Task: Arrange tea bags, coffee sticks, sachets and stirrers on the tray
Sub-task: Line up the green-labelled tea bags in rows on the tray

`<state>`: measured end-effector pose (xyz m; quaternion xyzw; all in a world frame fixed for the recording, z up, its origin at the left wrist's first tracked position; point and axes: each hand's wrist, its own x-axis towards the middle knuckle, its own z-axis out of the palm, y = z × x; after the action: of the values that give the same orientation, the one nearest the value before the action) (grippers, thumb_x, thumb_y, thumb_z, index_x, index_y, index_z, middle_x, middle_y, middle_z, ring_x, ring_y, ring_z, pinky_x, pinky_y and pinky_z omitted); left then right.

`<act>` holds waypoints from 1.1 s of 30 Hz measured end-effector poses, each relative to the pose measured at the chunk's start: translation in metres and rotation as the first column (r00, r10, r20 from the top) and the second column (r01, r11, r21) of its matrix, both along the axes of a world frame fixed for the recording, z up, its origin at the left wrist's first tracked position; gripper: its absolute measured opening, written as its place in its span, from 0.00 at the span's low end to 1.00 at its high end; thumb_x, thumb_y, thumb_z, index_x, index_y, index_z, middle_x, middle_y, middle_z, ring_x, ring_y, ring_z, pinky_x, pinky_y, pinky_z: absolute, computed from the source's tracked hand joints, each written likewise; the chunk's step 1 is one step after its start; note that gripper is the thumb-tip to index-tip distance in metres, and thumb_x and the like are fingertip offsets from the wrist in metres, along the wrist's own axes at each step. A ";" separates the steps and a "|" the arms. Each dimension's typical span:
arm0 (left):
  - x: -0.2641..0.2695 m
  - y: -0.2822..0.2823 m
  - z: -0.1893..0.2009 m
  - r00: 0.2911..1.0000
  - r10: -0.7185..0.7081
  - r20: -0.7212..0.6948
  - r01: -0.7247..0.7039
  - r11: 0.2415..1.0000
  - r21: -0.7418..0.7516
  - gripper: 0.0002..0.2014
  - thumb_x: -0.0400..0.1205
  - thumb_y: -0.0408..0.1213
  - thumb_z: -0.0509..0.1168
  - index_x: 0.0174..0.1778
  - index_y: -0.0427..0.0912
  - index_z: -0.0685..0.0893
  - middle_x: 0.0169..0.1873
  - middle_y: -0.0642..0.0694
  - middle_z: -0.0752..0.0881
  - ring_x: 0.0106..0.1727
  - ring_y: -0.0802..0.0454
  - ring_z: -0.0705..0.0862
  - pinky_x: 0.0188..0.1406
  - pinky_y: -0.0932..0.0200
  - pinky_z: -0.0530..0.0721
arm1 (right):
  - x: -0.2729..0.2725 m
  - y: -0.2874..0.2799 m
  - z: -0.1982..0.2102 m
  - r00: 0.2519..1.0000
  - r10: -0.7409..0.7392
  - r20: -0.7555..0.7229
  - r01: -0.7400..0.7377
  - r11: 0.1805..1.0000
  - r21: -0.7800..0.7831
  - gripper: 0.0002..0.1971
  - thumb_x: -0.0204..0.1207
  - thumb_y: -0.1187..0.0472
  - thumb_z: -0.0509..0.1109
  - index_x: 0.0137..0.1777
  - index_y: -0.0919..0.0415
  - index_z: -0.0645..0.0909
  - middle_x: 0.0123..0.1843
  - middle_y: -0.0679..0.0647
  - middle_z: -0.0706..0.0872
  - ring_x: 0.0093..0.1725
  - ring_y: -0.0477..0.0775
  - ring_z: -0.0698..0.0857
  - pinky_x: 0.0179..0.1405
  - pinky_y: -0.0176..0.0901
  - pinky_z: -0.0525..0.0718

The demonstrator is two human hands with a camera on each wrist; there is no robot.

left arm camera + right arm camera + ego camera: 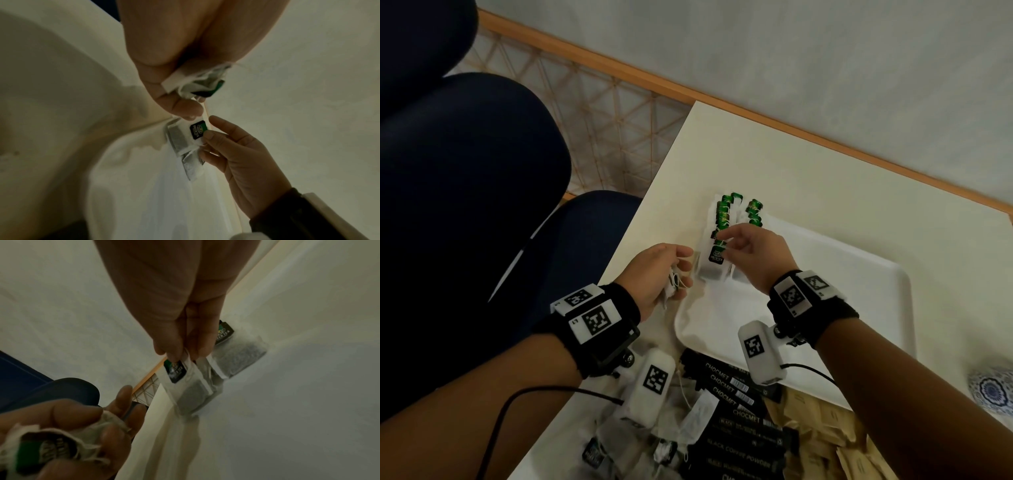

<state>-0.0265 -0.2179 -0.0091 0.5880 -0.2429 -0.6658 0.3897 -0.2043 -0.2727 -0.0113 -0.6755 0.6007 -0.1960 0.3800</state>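
Tea bag (714, 260) sits at the near end of two rows of tea bags (736, 214) along the tray's (859, 274) 9 o'clock edge, green-and-black tag up. Right hand (753, 250) pinches its top edge between thumb and fingertips (174, 352), setting it against its neighbours. Left hand (659, 274), at 9 o'clock of the tray and just off its rim, is curled round a small bunch of spare tea bags (197, 84), strings trailing loose. Risks, as I judge them: the bag stands right at the tray rim, so a careless release could tip it onto the table (808, 164); a loose string could snag on the fingers and drag the rows out of line as the hand lifts; the crumpled bunch in the left hand could tangle or tear. Coffee sticks (736, 394) and brown sachets (822, 421) lie heaped at 6 o'clock, off the tray, not yet arranged; stirrers not made out.
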 end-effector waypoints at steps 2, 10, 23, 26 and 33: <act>-0.002 0.000 0.001 1.000 0.009 -0.020 -0.008 1.000 0.008 0.11 0.86 0.32 0.53 0.53 0.38 0.81 0.45 0.40 0.80 0.35 0.48 0.82 0.24 0.61 0.80 | 0.000 0.002 0.001 1.000 0.010 -0.022 -0.011 0.997 -0.073 0.10 0.75 0.63 0.72 0.52 0.47 0.85 0.45 0.45 0.84 0.41 0.36 0.80 0.39 0.20 0.75; -0.011 0.001 0.001 0.995 0.013 -0.100 -0.009 0.999 0.039 0.13 0.83 0.35 0.53 0.49 0.34 0.83 0.38 0.38 0.84 0.35 0.46 0.84 0.33 0.56 0.82 | 0.014 0.048 0.026 0.958 0.282 0.044 -0.279 0.959 -0.054 0.19 0.64 0.46 0.81 0.55 0.45 0.84 0.45 0.41 0.85 0.44 0.40 0.82 0.39 0.28 0.79; -0.020 0.010 0.009 0.974 -0.178 -0.142 0.179 0.984 -0.004 0.11 0.84 0.37 0.60 0.59 0.40 0.80 0.47 0.42 0.84 0.42 0.51 0.84 0.31 0.60 0.84 | -0.002 0.050 0.017 0.978 -0.013 0.208 0.020 0.999 -0.033 0.13 0.73 0.68 0.69 0.45 0.45 0.81 0.28 0.55 0.80 0.30 0.58 0.79 0.38 0.51 0.84; -0.020 0.011 0.007 0.980 -0.156 -0.126 0.155 0.988 -0.014 0.07 0.82 0.28 0.64 0.53 0.41 0.81 0.44 0.42 0.85 0.38 0.52 0.84 0.28 0.63 0.85 | -0.008 0.048 0.020 0.955 -0.069 0.287 0.066 0.998 0.022 0.14 0.76 0.71 0.67 0.40 0.49 0.83 0.30 0.47 0.83 0.31 0.50 0.81 0.33 0.45 0.84; -0.020 0.012 0.008 0.982 -0.151 -0.113 0.155 0.988 0.025 0.06 0.86 0.38 0.60 0.52 0.40 0.79 0.37 0.43 0.82 0.26 0.53 0.80 0.18 0.66 0.77 | -0.015 0.052 0.024 0.960 0.190 0.204 -0.184 0.982 -0.049 0.22 0.72 0.74 0.68 0.50 0.42 0.86 0.42 0.52 0.87 0.41 0.45 0.84 0.46 0.40 0.86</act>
<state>-0.0469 -0.2063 -0.0009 0.5365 -0.2540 -0.7293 0.3403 -0.2198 -0.2208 0.0131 -0.7106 0.4883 -0.2378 0.4473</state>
